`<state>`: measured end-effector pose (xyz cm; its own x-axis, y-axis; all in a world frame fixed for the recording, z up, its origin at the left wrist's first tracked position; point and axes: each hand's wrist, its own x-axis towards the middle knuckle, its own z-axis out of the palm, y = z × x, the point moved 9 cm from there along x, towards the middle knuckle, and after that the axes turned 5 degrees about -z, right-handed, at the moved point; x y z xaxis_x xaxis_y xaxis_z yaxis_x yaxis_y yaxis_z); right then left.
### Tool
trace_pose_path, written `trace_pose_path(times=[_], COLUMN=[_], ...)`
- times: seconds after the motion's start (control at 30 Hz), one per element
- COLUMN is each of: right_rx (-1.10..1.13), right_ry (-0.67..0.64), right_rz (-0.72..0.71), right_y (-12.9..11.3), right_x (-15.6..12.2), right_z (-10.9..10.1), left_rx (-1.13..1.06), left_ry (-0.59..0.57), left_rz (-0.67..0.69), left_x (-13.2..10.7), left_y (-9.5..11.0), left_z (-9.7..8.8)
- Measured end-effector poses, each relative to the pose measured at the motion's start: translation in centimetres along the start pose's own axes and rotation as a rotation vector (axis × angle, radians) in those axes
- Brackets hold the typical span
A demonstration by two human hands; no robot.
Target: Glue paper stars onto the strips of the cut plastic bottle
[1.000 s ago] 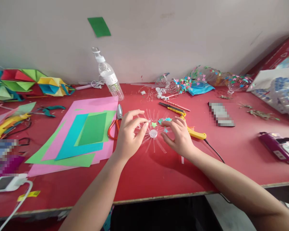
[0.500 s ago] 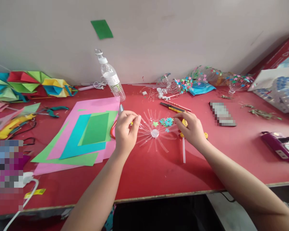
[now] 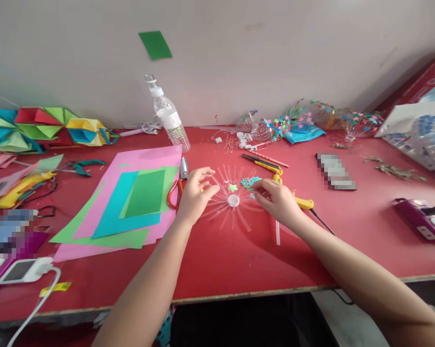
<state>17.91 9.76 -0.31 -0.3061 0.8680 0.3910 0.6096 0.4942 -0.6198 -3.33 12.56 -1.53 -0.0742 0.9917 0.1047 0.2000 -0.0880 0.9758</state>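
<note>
A cut plastic bottle piece [image 3: 233, 201] lies with its clear strips fanned out on the red table, its round white centre facing up. My left hand [image 3: 199, 193] is over the left strips, thumb and fingers apart, holding nothing visible. A green paper star [image 3: 233, 188] sits just behind the round centre. My right hand [image 3: 277, 196] is at the pile of small blue and green stars [image 3: 249, 181], fingers curled together at the pile's right edge; whatever is between the fingertips is hidden. Partly behind that hand lies a yellow glue gun [image 3: 304, 203] with a glue stick [image 3: 278, 233].
Scissors [image 3: 183, 167] lie beside coloured paper sheets [image 3: 125, 226] on the left. A box cutter [image 3: 263, 163] is behind the right hand. A clear bottle [image 3: 171, 120] stands near the wall. A purple power strip [image 3: 422, 221] and dark phone-like object [image 3: 335, 172] are at right.
My left thumb and fingers have spread apart from a pinch, and the hand has shifted slightly right. My right hand has moved left to the star pile, uncovering more of the glue gun.
</note>
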Motion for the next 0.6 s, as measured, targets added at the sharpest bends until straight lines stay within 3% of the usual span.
trace_pose_path(times=[0.23,0.4,0.5,0.6], right_rx=[0.158,0.149,0.129,0.083], right_ry=[-0.071,-0.097,-0.074,0.027], right_rz=[0.052,0.001,-0.028,-0.047], right_y=[0.1,-0.9,-1.6,-1.7], right_x=[-0.6,-0.9,-1.0,-0.8], right_z=[1.5,1.9,1.3,-0.6], left_rx=[0.023,0.116,0.182,0.171], left_ry=[0.113,0.180,0.221,0.238], left_rz=[0.091,0.194,0.244,0.258], left_x=[0.4,0.5,0.5,0.7], left_y=[0.7,1.6,2.2,2.2], left_z=[-1.4,-2.9,-3.5,-3.9])
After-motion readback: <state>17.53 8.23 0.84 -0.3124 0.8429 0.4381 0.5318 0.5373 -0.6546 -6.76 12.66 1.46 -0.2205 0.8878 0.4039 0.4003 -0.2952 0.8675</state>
